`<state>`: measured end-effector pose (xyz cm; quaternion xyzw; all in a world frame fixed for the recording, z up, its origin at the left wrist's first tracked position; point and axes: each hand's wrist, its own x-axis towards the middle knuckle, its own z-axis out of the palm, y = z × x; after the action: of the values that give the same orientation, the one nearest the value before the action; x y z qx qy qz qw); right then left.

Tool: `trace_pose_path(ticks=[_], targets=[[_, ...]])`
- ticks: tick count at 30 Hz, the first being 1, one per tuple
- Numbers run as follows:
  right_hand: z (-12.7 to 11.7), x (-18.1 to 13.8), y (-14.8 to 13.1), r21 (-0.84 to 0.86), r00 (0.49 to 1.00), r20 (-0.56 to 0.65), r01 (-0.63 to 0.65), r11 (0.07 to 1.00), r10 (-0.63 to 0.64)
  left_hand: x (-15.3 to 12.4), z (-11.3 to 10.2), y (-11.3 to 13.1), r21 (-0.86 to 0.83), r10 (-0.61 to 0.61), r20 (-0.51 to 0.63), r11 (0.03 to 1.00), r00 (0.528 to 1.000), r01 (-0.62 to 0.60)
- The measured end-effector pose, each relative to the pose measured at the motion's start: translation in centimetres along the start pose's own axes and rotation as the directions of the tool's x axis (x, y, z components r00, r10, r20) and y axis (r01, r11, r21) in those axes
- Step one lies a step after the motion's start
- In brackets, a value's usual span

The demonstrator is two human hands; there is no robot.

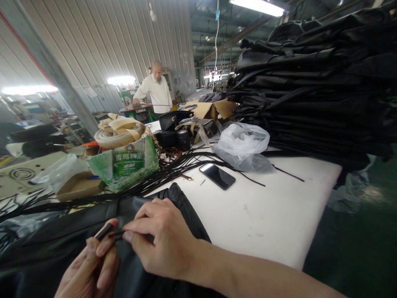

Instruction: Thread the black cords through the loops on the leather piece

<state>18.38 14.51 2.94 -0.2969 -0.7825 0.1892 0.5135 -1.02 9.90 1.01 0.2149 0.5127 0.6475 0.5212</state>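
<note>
Left hand (93,265) pinching thin black cord end (104,231), right hand (161,240) gripping its strand over black leather sheet (46,248); loose grip risks slippage.

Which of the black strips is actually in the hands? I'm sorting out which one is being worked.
The short black strip pinched between the left hand and right hand; the other strips lie loose across the table.

A short black tube (104,231) sits at the near left, tilted up to the right, matte and slim. A thin black cord (116,234) meets its right end. Both lie over the black leather piece (62,231) spread flat along the near edge.
</note>
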Motion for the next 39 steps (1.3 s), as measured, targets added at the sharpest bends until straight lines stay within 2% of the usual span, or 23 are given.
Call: trace_pose_path(ticks=[4, 10, 15, 20, 28, 34, 39], targets=[[0.4, 0.0, 0.6, 0.122, 1.000, 0.001, 0.004, 0.993, -0.004, -0.3, -0.2, -0.1, 0.016, 0.018, 0.031, 1.000, 0.999, -0.019], [0.5, -0.1, 0.4, 0.142, 1.000, 0.005, -0.006, 0.990, 0.005, 0.0, -1.1, -0.8, 0.083, 0.030, 0.073, 0.996, 0.997, -0.036], [0.7, -0.2, 0.4, 0.177, 1.000, 0.002, -0.006, 0.984, 0.006, -0.7, 0.3, -0.2, 0.088, -0.003, 0.023, 0.996, 1.000, 0.001], [0.5, -0.3, 0.3, 0.118, 0.999, 0.028, -0.026, 0.993, 0.023, -1.2, 1.1, 0.2, 0.074, -0.043, -0.032, 0.996, 0.999, 0.045], [0.3, -0.2, 0.1, 0.085, 0.999, 0.031, -0.034, 0.996, 0.031, -0.9, -0.1, -0.6, 0.128, 0.047, 0.076, 0.990, 0.996, -0.057], [0.0, 0.1, 0.0, 0.071, 0.998, 0.061, -0.027, 0.997, 0.023, -1.3, 0.5, -0.4, 0.113, 0.020, 0.067, 0.993, 0.998, -0.027], [-0.1, 0.2, 0.0, 0.083, 0.996, 0.088, -0.037, 0.996, 0.030, -1.3, 0.6, -0.5, 0.116, 0.046, 0.073, 0.992, 0.996, -0.054]])
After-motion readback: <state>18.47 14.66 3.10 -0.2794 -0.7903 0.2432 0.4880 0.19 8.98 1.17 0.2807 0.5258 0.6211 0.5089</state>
